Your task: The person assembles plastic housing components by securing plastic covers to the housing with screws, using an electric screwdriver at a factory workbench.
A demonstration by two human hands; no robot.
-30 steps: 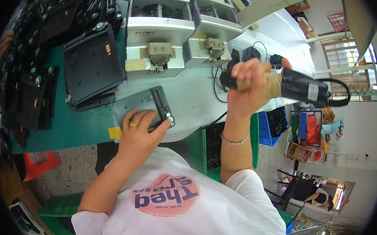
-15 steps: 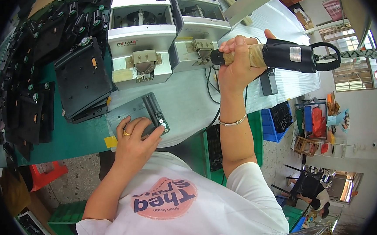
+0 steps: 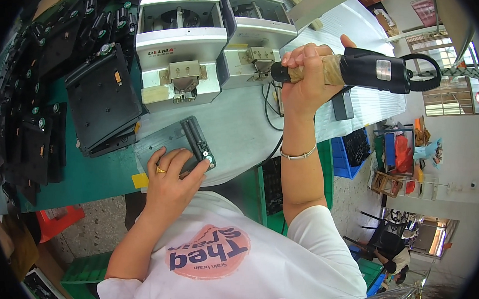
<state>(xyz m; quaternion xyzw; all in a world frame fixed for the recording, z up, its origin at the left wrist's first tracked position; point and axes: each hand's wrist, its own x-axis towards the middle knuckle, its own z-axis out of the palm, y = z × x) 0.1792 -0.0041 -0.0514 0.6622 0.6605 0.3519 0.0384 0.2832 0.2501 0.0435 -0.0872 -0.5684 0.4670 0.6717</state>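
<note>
Head view: at the worktop's (image 3: 233,133) front edge, the left hand (image 3: 170,176) rests on a dark flat panel (image 3: 165,137), fingers spread apart, apparently steadying it. Farther in, the right hand (image 3: 308,86) has its fingers clamped around a black power tool (image 3: 376,72); over the last second it has swung nearer level, well apart from the panel, which seems merely held. The panel looks smooth, with a raised black bar (image 3: 193,136) along its right side.

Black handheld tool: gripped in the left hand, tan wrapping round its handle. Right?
Wrong hand: the head view shows the black handheld tool in the right hand; the left hand is on the grey panel. The tan wrapping is as you say.
</note>
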